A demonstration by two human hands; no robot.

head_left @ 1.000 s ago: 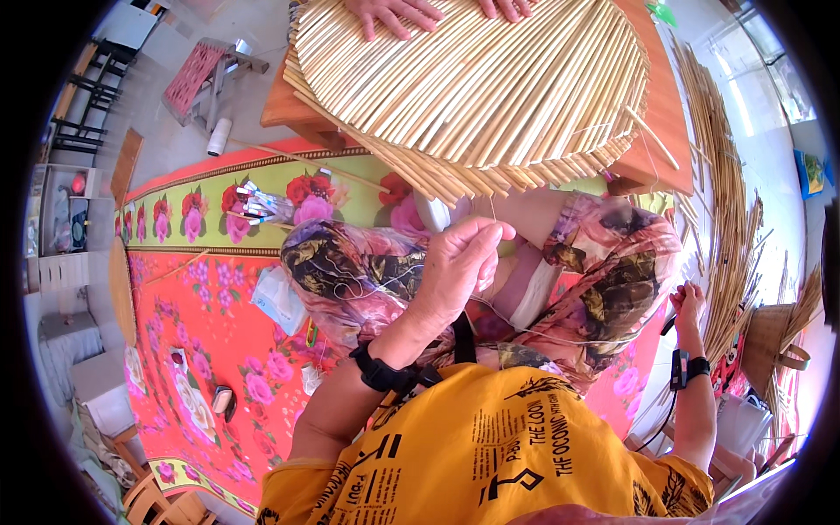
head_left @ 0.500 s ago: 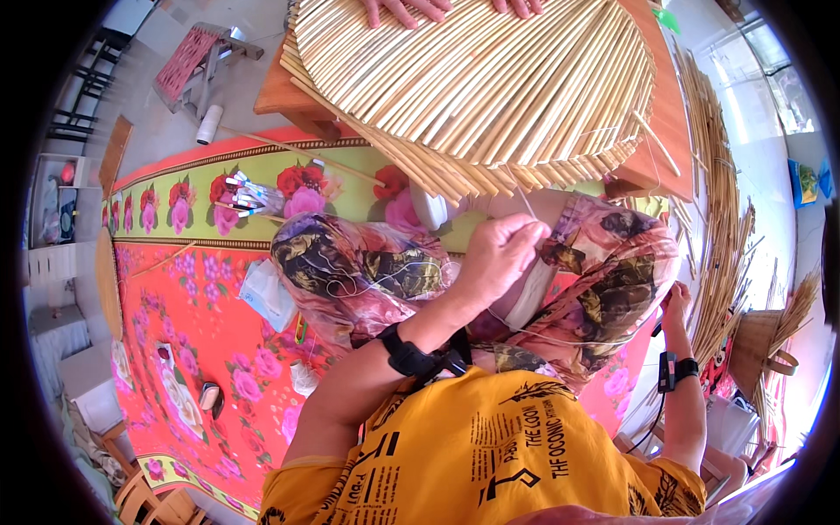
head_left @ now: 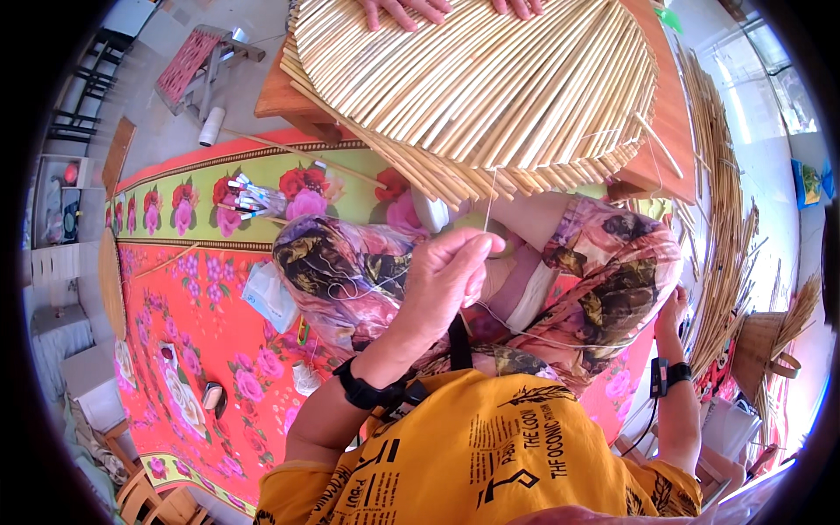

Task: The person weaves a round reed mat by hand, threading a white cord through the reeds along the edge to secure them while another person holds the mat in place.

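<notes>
The left hand [head_left: 451, 276] pinched a thin thread [head_left: 490, 199] rising to the mat [head_left: 490, 79] above it; pulled hard, it might snap. The right hand [head_left: 674, 311] hung aside, its grip unclear.

Other person's hands [head_left: 411, 10] cut off at top edge; right hand [head_left: 674, 308] grip hidden

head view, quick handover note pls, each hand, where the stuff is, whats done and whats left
Left hand: raised in front, fingertips pinched on a thin thread that runs up to the near edge of the woven straw mat.
Right hand: low at the right side by the loose straw bundle; what it holds cannot be told.
Mat lies on the wooden table; another person's hands press its far edge.
Done: most strips joined. Left: the loose near ends.
</notes>
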